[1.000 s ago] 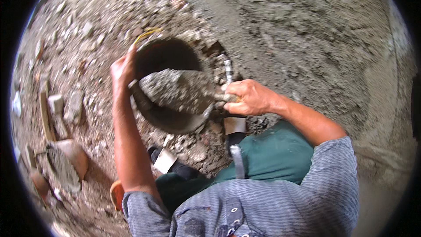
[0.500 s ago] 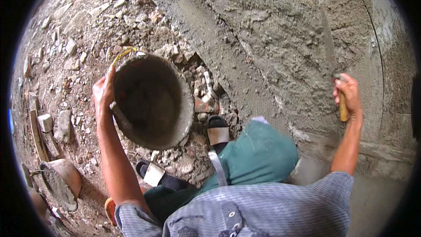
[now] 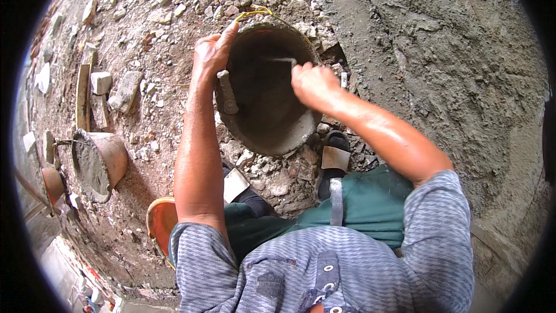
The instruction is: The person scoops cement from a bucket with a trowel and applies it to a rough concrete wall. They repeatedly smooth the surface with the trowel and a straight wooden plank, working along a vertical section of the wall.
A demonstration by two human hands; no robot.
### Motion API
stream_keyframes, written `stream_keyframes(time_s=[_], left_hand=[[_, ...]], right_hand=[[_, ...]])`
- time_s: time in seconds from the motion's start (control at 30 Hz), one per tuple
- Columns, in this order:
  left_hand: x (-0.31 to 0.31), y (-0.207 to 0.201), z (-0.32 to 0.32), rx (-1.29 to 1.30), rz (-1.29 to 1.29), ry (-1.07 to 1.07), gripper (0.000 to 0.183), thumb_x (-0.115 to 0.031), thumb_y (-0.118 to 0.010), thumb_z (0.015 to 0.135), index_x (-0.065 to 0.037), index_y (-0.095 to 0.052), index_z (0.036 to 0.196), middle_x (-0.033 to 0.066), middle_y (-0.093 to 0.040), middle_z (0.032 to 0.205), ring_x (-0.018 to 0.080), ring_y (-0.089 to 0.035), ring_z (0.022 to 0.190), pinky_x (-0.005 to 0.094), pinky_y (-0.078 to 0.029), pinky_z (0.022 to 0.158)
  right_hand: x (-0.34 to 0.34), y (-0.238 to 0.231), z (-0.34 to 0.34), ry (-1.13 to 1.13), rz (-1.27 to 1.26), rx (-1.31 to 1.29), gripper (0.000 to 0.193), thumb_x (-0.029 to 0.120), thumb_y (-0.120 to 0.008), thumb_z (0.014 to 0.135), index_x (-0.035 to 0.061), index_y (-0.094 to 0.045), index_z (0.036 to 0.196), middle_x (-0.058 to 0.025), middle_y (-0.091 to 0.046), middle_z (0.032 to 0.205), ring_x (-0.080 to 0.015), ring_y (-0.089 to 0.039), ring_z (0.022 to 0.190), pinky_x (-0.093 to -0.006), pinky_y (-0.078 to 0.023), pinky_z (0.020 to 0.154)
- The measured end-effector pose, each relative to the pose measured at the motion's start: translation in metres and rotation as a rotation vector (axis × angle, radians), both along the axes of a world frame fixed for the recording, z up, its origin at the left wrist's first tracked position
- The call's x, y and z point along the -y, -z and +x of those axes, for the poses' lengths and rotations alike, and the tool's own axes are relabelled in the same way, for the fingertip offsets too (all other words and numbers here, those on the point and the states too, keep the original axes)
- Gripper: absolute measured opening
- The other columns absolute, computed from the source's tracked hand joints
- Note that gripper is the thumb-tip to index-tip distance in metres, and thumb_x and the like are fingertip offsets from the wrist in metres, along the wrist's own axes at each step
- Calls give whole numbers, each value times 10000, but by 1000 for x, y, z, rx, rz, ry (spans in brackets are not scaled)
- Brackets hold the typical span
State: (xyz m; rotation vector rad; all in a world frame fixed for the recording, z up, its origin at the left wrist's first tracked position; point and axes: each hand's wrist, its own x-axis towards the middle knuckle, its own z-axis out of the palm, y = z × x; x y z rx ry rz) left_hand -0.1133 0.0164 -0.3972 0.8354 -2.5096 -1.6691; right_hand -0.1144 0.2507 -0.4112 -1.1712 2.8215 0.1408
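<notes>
A mortar-caked bucket (image 3: 277, 149) stands tilted on the rubble in front of me, with its dark inside facing up. My left hand (image 3: 212, 55) is closed at its upper left rim, on the yellow handle (image 3: 259, 11). Over the bucket's right side, my right hand (image 3: 314, 86) grips a trowel (image 3: 282, 59). The trowel's blade is down inside the bucket, mostly lost in shadow and blur. A short mortar-coated bar (image 3: 227, 93) sticks up at the left rim, beside my left wrist. Grey mortar in the bucket is only faintly visible.
Rough grey mortar (image 3: 440, 52) covers the surface at the right. To the left are a mortar-filled bucket (image 3: 117, 156), a smaller bucket (image 3: 53, 185), a wooden strip (image 3: 83, 98) and loose stones (image 3: 124, 93). An orange container (image 3: 162, 223) sits by my left elbow.
My right hand has swung left with the trowel, from the mortared surface into the bucket. My left hand stays at the bucket's rim. The view has shifted right-to-left across the scene.
</notes>
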Motion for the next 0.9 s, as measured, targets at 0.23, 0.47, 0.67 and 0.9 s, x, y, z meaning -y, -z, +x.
stream_keyframes(time_s=[0.23, 0.47, 0.67, 0.9], left_hand=[[5, -10, 7, 35, 30, -19, 537, -529, -600, 762, -28, -573, 569, 19, -503, 492, 102, -483, 456, 273, -388, 452], [11, -3, 2, 8, 7, 65, 515, -503, -611, 767, -13, -616, 606, 20, -531, 516, 84, -489, 482, 258, -387, 463], [16, 0, 13, 1, 77, -49, 519, -514, -613, 758, -10, -636, 636, 12, -526, 526, 86, -467, 496, 256, -384, 478], [-32, -10, -6, -55, -150, 18, 571, -551, -549, 760, 5, -624, 654, 149, -568, 566, 252, -563, 560, 377, -435, 594]], right_hand=[[-15, -32, 43, -174, 347, 671, 182, 138, -505, 729, -28, -534, 798, -177, -624, 806, -325, -627, 734, -394, -512, 658], [36, -29, 17, -24, 97, 280, 185, 158, -510, 754, 14, -622, 787, -130, -652, 765, -270, -651, 693, -384, -526, 596], [4, -41, 40, -170, 361, 648, 220, 133, -483, 742, 21, -647, 836, -148, -651, 814, -312, -641, 744, -406, -519, 643], [1, -15, 8, 184, 284, 438, 258, 151, -475, 776, -14, -592, 937, -188, -642, 871, -306, -643, 800, -405, -523, 653]])
